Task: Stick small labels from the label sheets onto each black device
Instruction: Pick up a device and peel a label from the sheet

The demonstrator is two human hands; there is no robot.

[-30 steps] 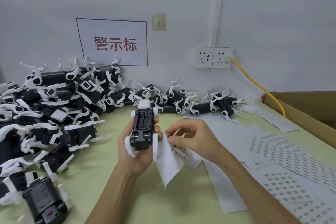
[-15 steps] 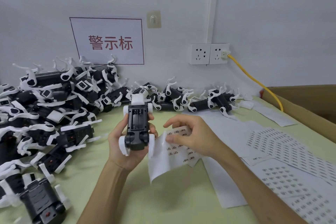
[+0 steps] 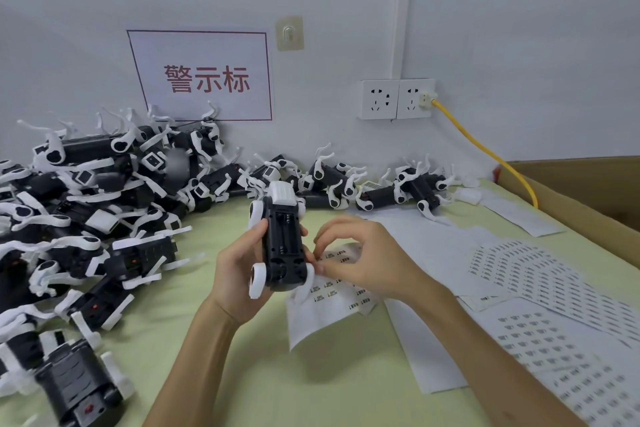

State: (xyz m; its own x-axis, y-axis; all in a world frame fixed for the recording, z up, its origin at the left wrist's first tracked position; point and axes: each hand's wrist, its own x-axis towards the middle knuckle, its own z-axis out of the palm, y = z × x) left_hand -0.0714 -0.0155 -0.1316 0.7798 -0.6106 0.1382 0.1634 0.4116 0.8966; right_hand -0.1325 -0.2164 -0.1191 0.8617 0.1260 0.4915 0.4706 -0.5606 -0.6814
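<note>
My left hand [image 3: 235,274] grips a black device [image 3: 282,246] with white wheels and a white end cap, its open battery bay facing up. A curled label sheet [image 3: 329,308] hangs just right of and below the device. My right hand [image 3: 363,253] hovers over that sheet, thumb and forefinger pinched together at the sheet's upper left edge, right against the device's lower right corner. Anything between the fingertips is too small to make out.
A big pile of black-and-white devices [image 3: 86,201] fills the left of the table, and a row of them [image 3: 381,191] runs along the wall. More label sheets [image 3: 536,274] lie on the right beside a cardboard box [image 3: 588,198]. A yellow cable [image 3: 485,149] runs from the wall socket.
My right hand has slid left along the label sheet to the device's lower right corner, and its fingers have closed into a pinch. The device stays in my left hand.
</note>
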